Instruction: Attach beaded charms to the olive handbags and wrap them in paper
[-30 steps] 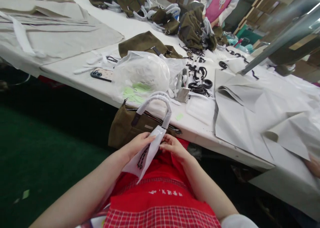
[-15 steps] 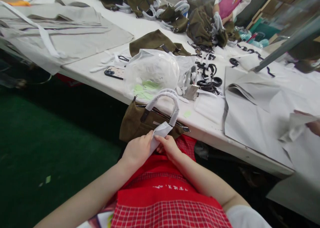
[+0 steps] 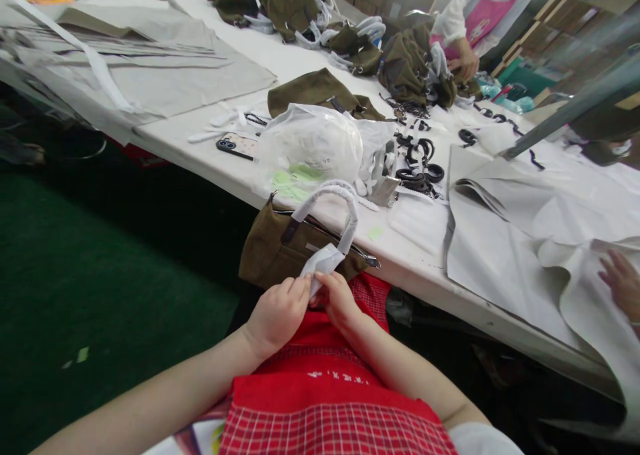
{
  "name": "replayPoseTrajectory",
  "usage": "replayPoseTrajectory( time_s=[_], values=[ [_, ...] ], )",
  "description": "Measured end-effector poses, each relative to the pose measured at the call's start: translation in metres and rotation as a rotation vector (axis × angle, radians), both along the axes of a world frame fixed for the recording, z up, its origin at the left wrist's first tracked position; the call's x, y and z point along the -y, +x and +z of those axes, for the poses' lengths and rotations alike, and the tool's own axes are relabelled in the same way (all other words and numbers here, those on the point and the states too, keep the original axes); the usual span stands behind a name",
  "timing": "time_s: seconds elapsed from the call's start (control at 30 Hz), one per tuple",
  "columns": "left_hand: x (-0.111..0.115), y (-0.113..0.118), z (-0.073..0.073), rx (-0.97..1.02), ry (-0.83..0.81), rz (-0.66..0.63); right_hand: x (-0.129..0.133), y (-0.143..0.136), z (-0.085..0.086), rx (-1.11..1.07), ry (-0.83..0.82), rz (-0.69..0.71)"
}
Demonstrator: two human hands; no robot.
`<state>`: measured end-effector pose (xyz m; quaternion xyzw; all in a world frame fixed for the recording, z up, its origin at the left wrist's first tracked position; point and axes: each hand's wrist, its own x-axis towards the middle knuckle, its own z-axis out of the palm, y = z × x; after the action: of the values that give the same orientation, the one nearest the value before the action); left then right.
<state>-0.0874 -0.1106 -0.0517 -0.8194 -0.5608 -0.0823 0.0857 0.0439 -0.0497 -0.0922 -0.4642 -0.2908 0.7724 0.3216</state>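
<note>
Taking the two hands as the middle of the dial, with 12 o'clock at the top of the view, the olive bag [image 3: 265, 248] sits at 11 o'clock, up against the near edge of the white table [image 3: 405, 255]; what bears its underside cannot be seen. Its wrapped handle [image 3: 353, 218] arches up at about 12 to 1 o'clock, and from the handle's nearer end a white wrap [image 3: 324, 258] runs down to the fingers. The left hand [image 3: 283, 308] has its thumb and fingers closed on the wrap's lower end, and the right hand [image 3: 340, 302] pinches the same end just beside it, the fingertips of both nearly meeting. At 6 o'clock is the person's red apron [image 3: 325, 398], its lower part checked. On the table, a clear plastic bag [image 3: 320, 138] lies at 12 o'clock, with light green slips [image 3: 295, 178] showing at its near side, and a phone [image 3: 240, 146] lies near it at 11. Black coiled straps [image 3: 420, 172] are between 1 and 2 o'clock. Grey sheets [image 3: 500, 262] spread at 3 o'clock, where a co-worker's hand [image 3: 623, 285] is beside them. More olive bags [image 3: 295, 5] are heaped far off at 12.
</note>
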Motion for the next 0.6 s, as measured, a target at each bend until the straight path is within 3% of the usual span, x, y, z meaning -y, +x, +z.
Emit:
replayPoseTrajectory(
  time_s=[0.17,0.27,0.37,0.43,0.53,0.6],
  values=[
    [0.006,0.004,-0.002,0.015,0.020,-0.006,0.002,-0.005,0.007,0.083,0.103,0.028],
    [0.009,0.007,0.000,0.064,-0.036,-0.062,0.001,-0.009,0.008,0.146,0.093,-0.064],
    [0.003,0.003,0.007,0.311,-0.125,-0.040,0.000,-0.009,0.005,0.106,0.064,-0.124],
    [-0.006,-0.006,0.011,0.584,-0.202,0.120,0.000,-0.007,0.002,0.087,0.067,-0.107],
    [-0.022,-0.016,0.005,0.966,-0.553,0.355,0.000,-0.005,-0.003,0.105,0.095,-0.082],
    [-0.030,-0.017,-0.004,1.189,-0.865,0.397,0.000,-0.005,-0.006,0.134,0.120,-0.079]
  ],
)
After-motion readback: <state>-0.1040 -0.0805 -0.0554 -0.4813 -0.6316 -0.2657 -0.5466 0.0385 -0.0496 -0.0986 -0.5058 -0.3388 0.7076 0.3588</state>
